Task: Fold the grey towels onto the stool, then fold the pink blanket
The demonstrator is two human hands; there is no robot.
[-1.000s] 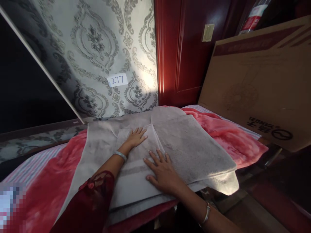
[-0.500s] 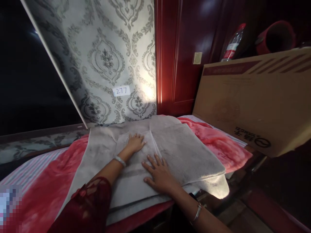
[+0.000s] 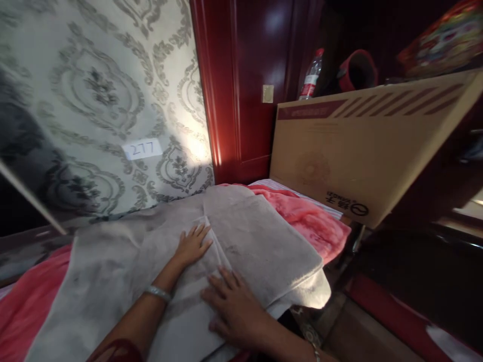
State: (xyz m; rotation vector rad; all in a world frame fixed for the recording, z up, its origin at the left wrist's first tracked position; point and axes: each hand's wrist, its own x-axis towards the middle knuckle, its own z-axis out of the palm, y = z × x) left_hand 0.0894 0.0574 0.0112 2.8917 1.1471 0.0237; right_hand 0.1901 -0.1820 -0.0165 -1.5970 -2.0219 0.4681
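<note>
Atop the pink blanket [image 3: 304, 216]: grey cloth [image 3: 260, 236], folded in layers. Your left hand [image 3: 191, 246] and right hand [image 3: 238, 307] rest on it, fingers spread, gripping nothing. Even palm pressure, worked from the middle outward, should flatten it without dragging layers.

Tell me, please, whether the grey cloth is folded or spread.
Partly folded: the grey cloth shows stacked edges at its near right corner, while its left part lies spread over the pink blanket.
</note>
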